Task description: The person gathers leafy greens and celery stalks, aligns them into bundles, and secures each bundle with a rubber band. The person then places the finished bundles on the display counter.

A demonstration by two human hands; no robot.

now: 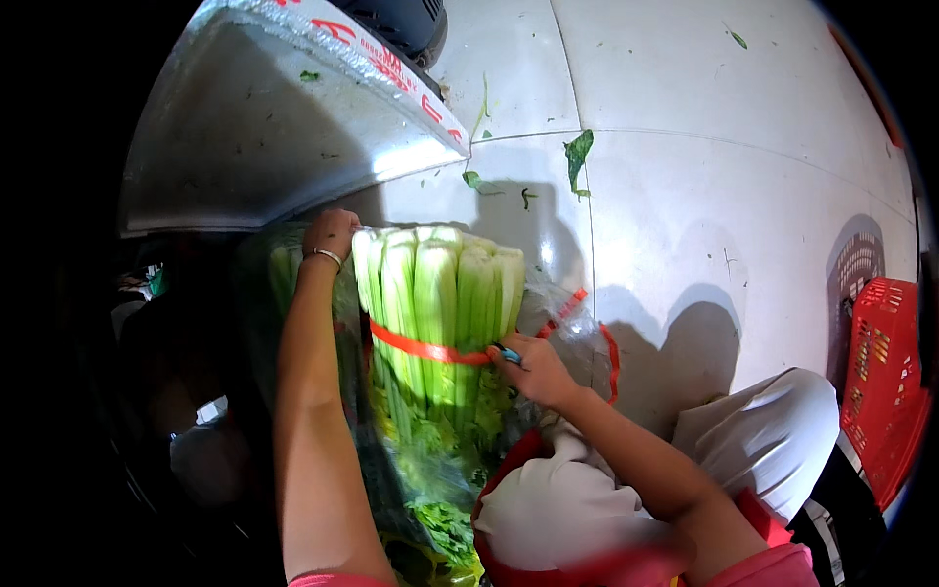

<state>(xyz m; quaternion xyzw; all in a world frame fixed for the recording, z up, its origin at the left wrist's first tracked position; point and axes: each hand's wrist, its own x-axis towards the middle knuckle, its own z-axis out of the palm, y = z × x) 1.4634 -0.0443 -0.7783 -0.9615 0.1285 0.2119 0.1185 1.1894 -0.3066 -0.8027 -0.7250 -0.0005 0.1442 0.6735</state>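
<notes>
A big bundle of celery (435,284) stands in front of me, pale cut ends up and leaves toward my knees. A red band (421,347) runs around its stalks. Clear plastic wrapping (357,293) lies about its sides. My left hand (333,235) is closed at the bundle's upper left corner, gripping the edge of the plastic. My right hand (536,370) is closed at the right end of the red band, its fingertips against it. A small blue and black object (508,354) shows at those fingers; its kind is unclear.
A white foam box (254,127) with red print stands at the upper left, a dark rounded object (406,24) behind it. Leaf scraps (578,157) lie on the pale tiled floor (675,186). A loose red strip (613,362) curls right of the bundle. A red basket (880,362) stands far right.
</notes>
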